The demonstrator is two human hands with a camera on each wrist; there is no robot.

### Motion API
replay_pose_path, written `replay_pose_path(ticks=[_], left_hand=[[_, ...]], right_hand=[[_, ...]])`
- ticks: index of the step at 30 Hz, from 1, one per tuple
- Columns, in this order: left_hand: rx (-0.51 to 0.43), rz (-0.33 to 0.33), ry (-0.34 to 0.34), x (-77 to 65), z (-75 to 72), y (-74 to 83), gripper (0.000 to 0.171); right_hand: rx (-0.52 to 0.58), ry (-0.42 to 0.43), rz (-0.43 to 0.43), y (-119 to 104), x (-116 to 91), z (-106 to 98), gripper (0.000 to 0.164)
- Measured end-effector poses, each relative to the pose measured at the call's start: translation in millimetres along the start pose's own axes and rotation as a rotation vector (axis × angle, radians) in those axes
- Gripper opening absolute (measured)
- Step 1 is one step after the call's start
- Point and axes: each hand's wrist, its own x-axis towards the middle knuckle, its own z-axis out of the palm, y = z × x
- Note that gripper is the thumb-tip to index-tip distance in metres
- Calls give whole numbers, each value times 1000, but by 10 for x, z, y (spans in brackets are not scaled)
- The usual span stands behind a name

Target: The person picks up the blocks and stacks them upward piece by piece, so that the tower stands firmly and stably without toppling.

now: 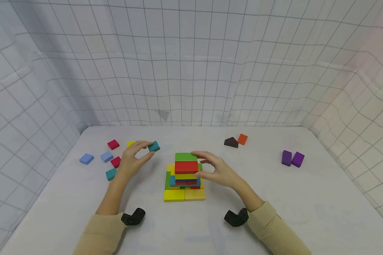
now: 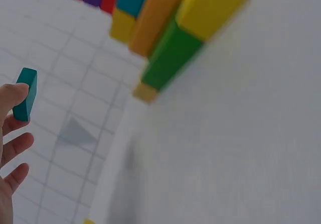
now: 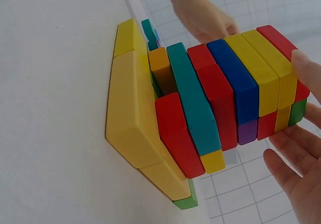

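Observation:
My left hand (image 1: 131, 160) pinches a teal block (image 1: 154, 146) between thumb and fingertips, up and left of a block tower (image 1: 186, 167). The left wrist view also shows this teal block (image 2: 26, 94) with the thumb on its face. Layers of yellow, green, red, blue and teal blocks make up the tower, which stands on wide yellow and tan blocks. My right hand (image 1: 220, 171) holds the tower's upper right side, thumb toward the front and fingers toward the back. In the right wrist view the thumb lies at the red top-layer block (image 3: 276, 42), with fingers by a green block (image 3: 298, 111).
Loose blocks lie at left: light blue (image 1: 87, 159), red (image 1: 113, 144), teal (image 1: 111, 174) and a yellow one (image 1: 130, 144) partly behind the left hand. At back right are a dark block (image 1: 231, 142) and an orange block (image 1: 242, 139). Two purple blocks (image 1: 286, 158) lie far right.

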Motion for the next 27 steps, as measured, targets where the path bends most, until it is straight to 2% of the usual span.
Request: replay_pose_path(ticks=[3, 6, 10, 13, 21, 27], left_hand=[[-134, 59, 0, 87, 69, 264, 35], [-218, 100, -54, 126, 126, 503, 35], [-263, 115, -150, 144, 111, 853, 32], [-268, 106, -200, 153, 87, 1009, 30], [-283, 9, -262, 152, 112, 1021, 28], [-301, 7, -267, 151, 136, 1008, 29]], right_hand=[[3, -1, 15, -4, -3, 0, 56], [8, -1, 31, -8, -2, -3, 56], [13, -6, 35, -2, 4, -5, 56], [10, -9, 33, 5, 6, -4, 56], [5, -11, 43, -8, 4, -6, 56], [11, -14, 29, -2, 8, -10, 55]])
